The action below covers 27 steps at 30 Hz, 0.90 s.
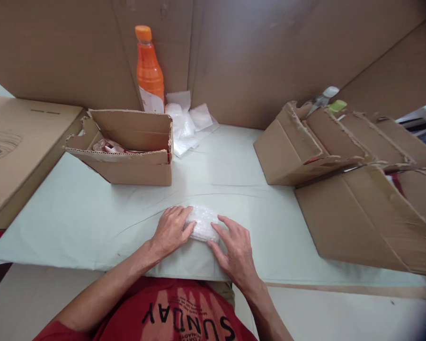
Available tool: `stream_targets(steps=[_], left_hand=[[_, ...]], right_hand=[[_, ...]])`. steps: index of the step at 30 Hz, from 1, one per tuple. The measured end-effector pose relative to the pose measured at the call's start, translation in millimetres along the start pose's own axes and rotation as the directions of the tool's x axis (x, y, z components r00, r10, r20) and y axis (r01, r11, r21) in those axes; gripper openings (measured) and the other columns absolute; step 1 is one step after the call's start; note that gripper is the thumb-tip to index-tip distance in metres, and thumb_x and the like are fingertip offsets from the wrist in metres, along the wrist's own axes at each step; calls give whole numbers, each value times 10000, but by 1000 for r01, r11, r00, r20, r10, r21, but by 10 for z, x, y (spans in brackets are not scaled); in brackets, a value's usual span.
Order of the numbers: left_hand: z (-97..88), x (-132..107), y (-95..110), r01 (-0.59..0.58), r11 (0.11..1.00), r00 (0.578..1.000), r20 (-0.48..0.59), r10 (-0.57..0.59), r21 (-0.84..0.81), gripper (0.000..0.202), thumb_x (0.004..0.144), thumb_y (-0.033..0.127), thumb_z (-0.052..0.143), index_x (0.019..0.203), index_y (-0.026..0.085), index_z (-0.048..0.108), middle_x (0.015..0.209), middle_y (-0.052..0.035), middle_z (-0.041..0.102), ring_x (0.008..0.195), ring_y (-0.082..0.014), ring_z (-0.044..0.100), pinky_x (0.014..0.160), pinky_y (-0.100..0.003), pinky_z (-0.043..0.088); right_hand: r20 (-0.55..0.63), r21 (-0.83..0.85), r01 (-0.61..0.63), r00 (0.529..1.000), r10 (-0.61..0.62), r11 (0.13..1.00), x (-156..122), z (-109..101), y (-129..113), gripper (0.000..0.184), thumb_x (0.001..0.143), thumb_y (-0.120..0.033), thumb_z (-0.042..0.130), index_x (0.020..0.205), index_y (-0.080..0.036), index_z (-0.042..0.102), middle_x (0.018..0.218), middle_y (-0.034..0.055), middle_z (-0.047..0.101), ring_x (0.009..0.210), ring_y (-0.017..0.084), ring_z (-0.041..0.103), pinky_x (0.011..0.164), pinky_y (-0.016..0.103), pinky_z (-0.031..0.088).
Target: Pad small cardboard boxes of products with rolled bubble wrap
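As L hand (171, 227) & R hand (237, 247) hold bubble-wrap pkt (203, 221) by opp. ends, it's prob. light, soft | grip: ends, gently

Passage between left carton (138, 170) and right cartons (280, 151), cardboard wall (241, 57) closing the back

Bubble-wrap bundle (203, 223) between both hands (171, 226) (237, 246)

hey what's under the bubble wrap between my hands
The pale table covering shows around the bubble wrap; whatever lies directly underneath is covered, so I can't tell.
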<state>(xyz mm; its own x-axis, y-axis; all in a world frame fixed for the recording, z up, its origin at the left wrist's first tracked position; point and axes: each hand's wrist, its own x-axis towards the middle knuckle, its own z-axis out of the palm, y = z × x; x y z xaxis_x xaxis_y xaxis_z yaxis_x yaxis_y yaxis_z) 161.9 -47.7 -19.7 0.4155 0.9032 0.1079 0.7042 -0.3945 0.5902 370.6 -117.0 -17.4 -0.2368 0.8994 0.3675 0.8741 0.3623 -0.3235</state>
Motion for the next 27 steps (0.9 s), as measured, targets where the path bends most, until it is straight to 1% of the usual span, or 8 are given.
stream_targets(steps=[4, 8, 12, 14, 18, 22, 24, 27], left_hand=[[-56, -108, -12, 170, 941, 984, 2, -177, -292, 424, 943, 387, 525, 1306, 172, 574, 1064, -110, 668, 871, -233, 633, 755, -382, 536], [-52, -241, 22, 354, 618, 914, 119, -388, -702, 665, 871, 372, 602, 1465, 176, 374, 1247, -138, 604, 1024, -221, 642, 863, -366, 541], [-19, -220, 139, 354, 373, 906, 216, -363, -858, 818, 790, 260, 627, 1513, 130, 268, 1169, -118, 626, 1046, -224, 644, 959, -383, 515], [-20, -197, 186, 327, 405, 918, 186, -349, -854, 799, 786, 215, 604, 1515, 129, 288, 1096, -88, 640, 983, -206, 646, 944, -368, 519], [3, -235, 196, 229, 619, 968, 108, -227, -751, 761, 773, 139, 582, 1503, 156, 367, 1080, -74, 668, 975, -203, 656, 939, -349, 527], [-50, -297, 99, -7, 821, 1000, 9, 14, -571, 717, 768, 116, 614, 1459, 180, 436, 1146, -96, 697, 1012, -225, 680, 935, -355, 554], [-249, -282, 19, -204, 890, 976, -157, 152, -407, 717, 776, 142, 657, 1456, 190, 435, 1268, -129, 656, 1147, -258, 642, 999, -386, 537], [-810, -179, -154, -336, 941, 844, -458, 278, -48, 686, 824, 135, 658, 1467, 173, 425, 1373, -170, 576, 1305, -286, 542, 1089, -439, 482]], right_hand=[[100, 50, 27, 995, -32, 998, 85, 128, -5, 295, 949, -209, 570, 1234, -216, 642, 1230, 110, 712, 1086, 282, 647, 896, 449, 477], [19, 239, -178, 984, 178, 955, 169, 205, 10, 266, 973, -254, 546, 1208, -208, 663, 1087, 95, 761, 960, 251, 691, 853, 404, 528], [182, 420, -226, 970, 162, 879, 180, 154, -23, 259, 939, -338, 602, 1157, -233, 696, 1129, 79, 753, 1024, 255, 690, 895, 398, 550], [203, 444, -212, 970, 132, 871, 156, 94, -11, 311, 914, -390, 632, 1180, -240, 692, 1257, 95, 706, 1167, 285, 648, 976, 434, 528], [224, 463, -262, 959, 174, 847, 144, -11, 52, 608, 872, -479, 680, 1411, -228, 556, 1423, 143, 595, 1236, 300, 619, 998, 442, 532], [365, 493, -229, 930, 40, 839, 322, -61, 34, 297, 928, -405, 612, 1159, -245, 709, 1096, 89, 750, 971, 238, 707, 844, 361, 584], [342, 479, -171, 940, -4, 861, 500, -131, 27, 202, 948, -358, 582, 1027, -253, 735, 988, 61, 760, 887, 211, 702, 780, 318, 582], [180, 412, -45, 983, -32, 910, 858, -374, 40, 138, 927, -345, 624, 943, -257, 729, 898, 30, 752, 758, 176, 679, 661, 257, 556]])
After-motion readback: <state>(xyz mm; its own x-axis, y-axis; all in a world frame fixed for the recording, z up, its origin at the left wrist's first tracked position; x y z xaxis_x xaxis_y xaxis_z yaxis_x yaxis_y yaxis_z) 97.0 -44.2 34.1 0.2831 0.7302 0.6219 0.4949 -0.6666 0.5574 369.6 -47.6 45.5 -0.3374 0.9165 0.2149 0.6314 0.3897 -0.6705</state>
